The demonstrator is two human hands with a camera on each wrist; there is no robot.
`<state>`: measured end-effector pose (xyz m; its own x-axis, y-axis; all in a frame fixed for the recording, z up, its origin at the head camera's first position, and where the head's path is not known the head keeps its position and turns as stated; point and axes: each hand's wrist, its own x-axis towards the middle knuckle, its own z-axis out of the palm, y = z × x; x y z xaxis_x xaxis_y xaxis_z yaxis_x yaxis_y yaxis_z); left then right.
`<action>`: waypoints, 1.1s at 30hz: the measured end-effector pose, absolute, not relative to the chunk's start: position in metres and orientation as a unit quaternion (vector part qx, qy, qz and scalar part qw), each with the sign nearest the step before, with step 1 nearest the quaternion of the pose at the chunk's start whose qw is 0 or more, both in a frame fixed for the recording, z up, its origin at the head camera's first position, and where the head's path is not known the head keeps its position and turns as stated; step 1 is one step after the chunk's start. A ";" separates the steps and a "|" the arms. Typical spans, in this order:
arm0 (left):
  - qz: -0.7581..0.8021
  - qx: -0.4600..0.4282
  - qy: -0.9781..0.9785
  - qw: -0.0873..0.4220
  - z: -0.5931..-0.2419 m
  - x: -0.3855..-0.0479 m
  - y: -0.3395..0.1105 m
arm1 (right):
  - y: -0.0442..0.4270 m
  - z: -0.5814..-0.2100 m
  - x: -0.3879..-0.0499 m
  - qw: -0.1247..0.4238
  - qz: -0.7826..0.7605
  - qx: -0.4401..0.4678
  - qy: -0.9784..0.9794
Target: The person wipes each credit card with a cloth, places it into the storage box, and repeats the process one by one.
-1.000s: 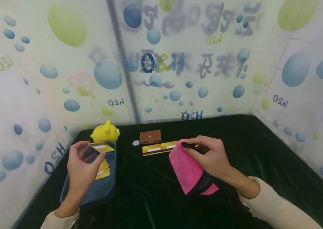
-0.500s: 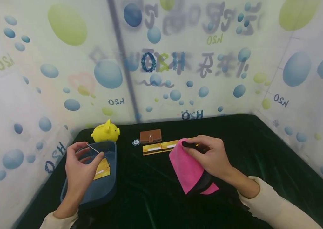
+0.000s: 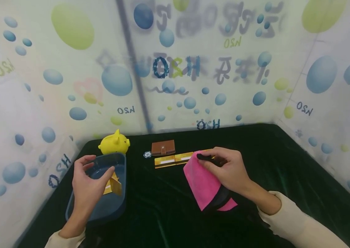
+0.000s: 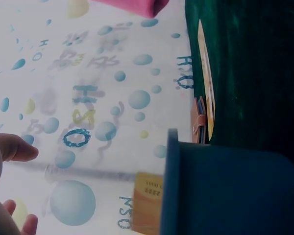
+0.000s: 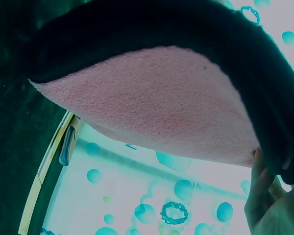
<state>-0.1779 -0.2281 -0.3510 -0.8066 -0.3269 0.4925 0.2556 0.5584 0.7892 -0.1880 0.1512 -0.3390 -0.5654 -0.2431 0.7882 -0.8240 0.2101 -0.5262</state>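
Above the blue tray (image 3: pixel 100 210), the left hand (image 3: pixel 88 179) has its thumb and fingers spread, with nothing between them. Just below its thumb a gold card (image 3: pixel 116 186) stands tilted inside the tray, near other gold cards (image 3: pixel 108 187). The left wrist view shows a gold card (image 4: pixel 147 203) beside the tray's wall (image 4: pixel 170 186), away from the fingers (image 4: pixel 22 149). The right hand (image 3: pixel 232 170) pinches the black edge of a pink cloth (image 3: pixel 201 181), which hangs over the dark table. In the right wrist view the cloth (image 5: pixel 157 103) fills much of the picture, pinched at its corner by the hand (image 5: pixel 269 205).
A yellow piggy bank (image 3: pixel 114 143) stands behind the tray. A brown wallet (image 3: pixel 163 148) and a round chip (image 3: pixel 147 154) lie at the back of the dark green tabletop (image 3: pixel 153 213). In front of the wallet is a row of gold cards (image 3: pixel 164 161), partly covered by the cloth.
The card formerly pinched by the left hand turned edge-on, then left its fingers and dropped lower into the tray. The right hand and cloth have stayed in place.
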 end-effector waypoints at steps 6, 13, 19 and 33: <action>-0.472 0.002 -0.834 0.288 -0.351 -0.178 -0.221 | 0.152 -0.338 -0.189 0.288 0.505 0.369 -0.725; -0.450 -0.057 -0.854 0.256 -0.350 -0.180 -0.205 | 0.152 -0.340 -0.189 0.289 0.506 0.366 -0.726; -0.427 -0.100 -0.872 0.217 -0.351 -0.185 -0.185 | 0.153 -0.339 -0.188 0.286 0.507 0.355 -0.731; -0.382 -0.142 -0.901 0.148 -0.354 -0.200 -0.147 | 0.155 -0.340 -0.191 0.290 0.502 0.355 -0.733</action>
